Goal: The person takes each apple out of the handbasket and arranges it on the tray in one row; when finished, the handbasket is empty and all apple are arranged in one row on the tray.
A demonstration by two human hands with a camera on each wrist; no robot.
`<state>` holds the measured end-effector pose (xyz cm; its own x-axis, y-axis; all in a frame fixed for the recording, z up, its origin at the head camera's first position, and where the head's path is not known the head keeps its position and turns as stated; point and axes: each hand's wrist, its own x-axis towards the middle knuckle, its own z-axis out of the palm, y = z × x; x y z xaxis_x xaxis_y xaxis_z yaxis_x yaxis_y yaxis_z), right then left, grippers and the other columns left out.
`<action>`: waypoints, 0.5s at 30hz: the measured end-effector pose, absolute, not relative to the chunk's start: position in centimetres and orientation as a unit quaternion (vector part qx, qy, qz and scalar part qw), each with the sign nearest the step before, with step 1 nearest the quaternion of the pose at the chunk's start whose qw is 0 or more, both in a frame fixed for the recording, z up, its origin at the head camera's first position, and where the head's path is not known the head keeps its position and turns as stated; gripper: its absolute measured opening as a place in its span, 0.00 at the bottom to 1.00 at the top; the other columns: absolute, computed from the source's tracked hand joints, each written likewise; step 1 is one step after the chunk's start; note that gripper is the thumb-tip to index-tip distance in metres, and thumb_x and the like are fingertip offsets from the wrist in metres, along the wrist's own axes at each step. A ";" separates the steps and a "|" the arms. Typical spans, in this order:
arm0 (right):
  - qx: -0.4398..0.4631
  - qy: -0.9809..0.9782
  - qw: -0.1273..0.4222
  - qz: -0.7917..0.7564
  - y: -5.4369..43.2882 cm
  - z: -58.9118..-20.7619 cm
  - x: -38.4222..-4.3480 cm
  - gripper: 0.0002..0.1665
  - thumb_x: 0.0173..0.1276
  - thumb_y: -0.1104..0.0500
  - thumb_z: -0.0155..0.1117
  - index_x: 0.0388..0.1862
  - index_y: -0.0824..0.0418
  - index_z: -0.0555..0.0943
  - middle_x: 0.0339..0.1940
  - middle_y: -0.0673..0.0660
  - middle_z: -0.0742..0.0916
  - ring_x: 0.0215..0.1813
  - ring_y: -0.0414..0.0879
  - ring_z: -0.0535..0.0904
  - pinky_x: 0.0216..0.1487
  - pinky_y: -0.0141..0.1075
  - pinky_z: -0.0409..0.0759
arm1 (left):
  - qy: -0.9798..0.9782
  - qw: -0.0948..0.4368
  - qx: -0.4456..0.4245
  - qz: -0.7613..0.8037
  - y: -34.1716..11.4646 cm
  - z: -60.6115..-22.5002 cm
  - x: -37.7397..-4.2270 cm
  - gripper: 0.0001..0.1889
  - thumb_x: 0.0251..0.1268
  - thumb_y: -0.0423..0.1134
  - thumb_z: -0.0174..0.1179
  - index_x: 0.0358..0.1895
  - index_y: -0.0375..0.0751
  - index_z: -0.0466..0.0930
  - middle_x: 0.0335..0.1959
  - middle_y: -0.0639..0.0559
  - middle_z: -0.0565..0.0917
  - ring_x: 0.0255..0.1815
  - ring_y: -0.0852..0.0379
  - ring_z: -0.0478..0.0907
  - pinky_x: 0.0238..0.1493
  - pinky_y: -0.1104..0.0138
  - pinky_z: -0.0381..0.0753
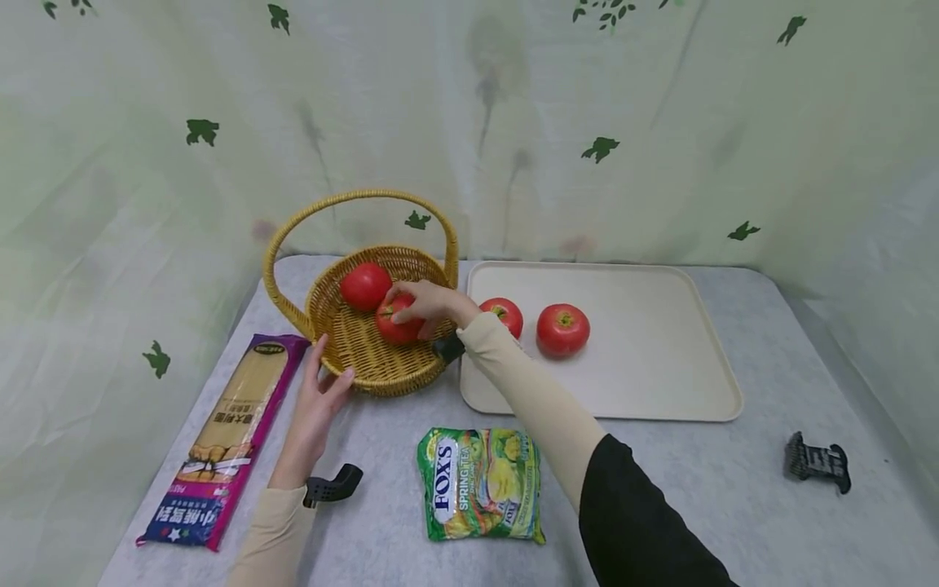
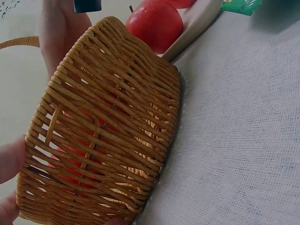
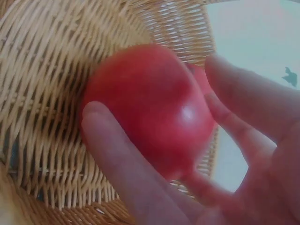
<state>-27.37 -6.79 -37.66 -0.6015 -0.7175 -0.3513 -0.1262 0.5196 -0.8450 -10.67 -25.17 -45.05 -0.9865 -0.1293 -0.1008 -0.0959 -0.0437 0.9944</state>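
A yellow-brown wicker basket (image 1: 374,383) with an arched handle stands at the back left, one red apple (image 1: 366,286) lying in it. Reaching into the basket, my right hand (image 1: 429,303) holds a second red apple (image 1: 396,322). In the right wrist view, fingers and thumb surround this apple (image 3: 150,108) just over the woven bottom. My left hand (image 1: 315,408) grips the near left side of the basket by the handle's foot. The left wrist view shows the basket's woven wall (image 2: 103,126) close up, with left fingertips (image 2: 10,159) at its rim.
Right of the basket lies a cream tray (image 1: 645,342) with two red apples (image 1: 562,330), one partly behind my right forearm. A green candy bag (image 1: 480,485) lies in front. Pasta packaging (image 1: 227,440) lies left, a black bracket-like object (image 1: 817,462) far right.
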 end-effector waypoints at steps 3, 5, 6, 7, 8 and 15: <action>-0.267 0.815 0.350 -0.378 -7.2 -38.0 -27.1 0.26 0.69 0.59 0.62 0.65 0.53 0.70 0.65 0.61 0.62 0.48 0.55 0.76 0.45 0.45 0.82 | -0.690 0.010 0.083 -0.719 -25.2 -45.2 -10.7 0.39 0.74 0.36 0.50 0.78 0.55 0.34 0.77 0.50 0.33 0.73 0.43 0.47 0.68 0.49 0.55; -0.266 0.829 0.339 -0.356 -7.5 -38.2 -26.9 0.27 0.69 0.59 0.62 0.66 0.50 0.70 0.67 0.62 0.58 0.52 0.54 0.72 0.45 0.45 0.82 | -0.690 0.010 0.084 -0.719 -25.3 -45.2 -10.7 0.39 0.74 0.36 0.50 0.78 0.55 0.34 0.77 0.51 0.33 0.73 0.43 0.47 0.68 0.48 0.55; -0.268 0.835 0.334 -0.346 -7.6 -38.3 -26.8 0.27 0.70 0.60 0.61 0.66 0.49 0.70 0.69 0.62 0.57 0.55 0.54 0.71 0.44 0.46 0.82 | -0.691 0.010 0.084 -0.718 -25.3 -45.2 -10.7 0.39 0.74 0.36 0.50 0.78 0.55 0.34 0.77 0.51 0.33 0.73 0.43 0.47 0.68 0.48 0.55; -0.268 0.840 0.330 -0.336 -7.8 -38.4 -26.8 0.27 0.70 0.60 0.60 0.66 0.48 0.70 0.70 0.61 0.56 0.57 0.54 0.69 0.44 0.45 0.82 | -0.691 0.010 0.083 -0.718 -25.3 -45.2 -10.7 0.39 0.74 0.36 0.50 0.78 0.55 0.34 0.77 0.51 0.33 0.73 0.43 0.47 0.68 0.48 0.55; -0.272 0.847 0.322 -0.324 -7.9 -38.4 -26.7 0.26 0.71 0.60 0.59 0.66 0.47 0.70 0.71 0.61 0.56 0.59 0.54 0.67 0.45 0.44 0.82 | -0.691 0.010 0.083 -0.718 -25.3 -45.3 -10.7 0.39 0.75 0.36 0.49 0.78 0.55 0.34 0.77 0.51 0.33 0.73 0.43 0.47 0.68 0.48 0.55; -0.316 0.863 0.266 -0.289 -8.0 -38.5 -26.9 0.25 0.70 0.62 0.60 0.65 0.51 0.73 0.67 0.63 0.63 0.63 0.51 0.61 0.45 0.39 0.81 | -0.689 0.010 0.081 -0.720 -25.2 -45.2 -10.7 0.39 0.74 0.36 0.50 0.78 0.55 0.34 0.77 0.52 0.33 0.73 0.43 0.47 0.68 0.48 0.55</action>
